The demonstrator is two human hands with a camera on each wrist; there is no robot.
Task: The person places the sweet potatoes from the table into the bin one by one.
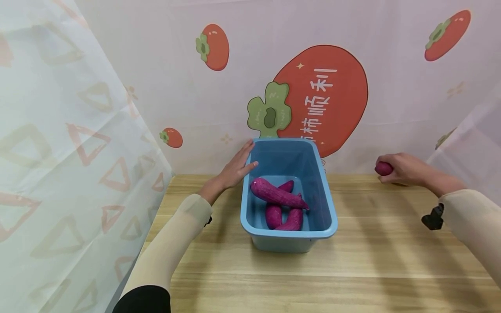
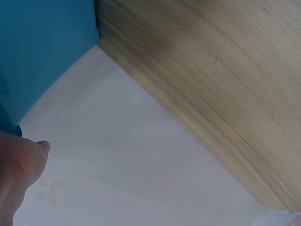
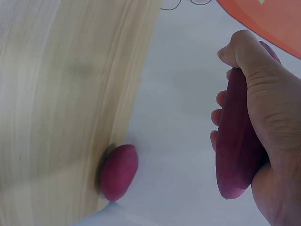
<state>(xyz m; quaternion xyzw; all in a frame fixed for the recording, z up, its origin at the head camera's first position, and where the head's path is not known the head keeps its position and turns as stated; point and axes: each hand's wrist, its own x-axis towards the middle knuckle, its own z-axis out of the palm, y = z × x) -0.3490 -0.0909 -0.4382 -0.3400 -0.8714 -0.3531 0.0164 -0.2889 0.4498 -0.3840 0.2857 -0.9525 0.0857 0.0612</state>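
My right hand (image 1: 403,168) grips a purple sweet potato (image 3: 235,127), fingers wrapped round it, above the table's far right edge. In the right wrist view a second, smaller-looking sweet potato (image 3: 119,172) lies on the wood by that edge; in the head view my hand mostly hides it. A blue plastic basin (image 1: 328,208) stands mid-table with several sweet potatoes inside, one (image 1: 275,193) lying across the others. Against the basin's left rim rests my left hand (image 1: 236,167), fingers extended along it and thumb reaching over the rim.
The wooden table (image 1: 352,269) ends at a pale cloth backdrop (image 1: 156,56) printed with orange persimmons. Another patterned cloth (image 1: 58,130) hangs along the left side, and pale cloth also closes the right. A small black device (image 1: 433,217) is worn at the right wrist.
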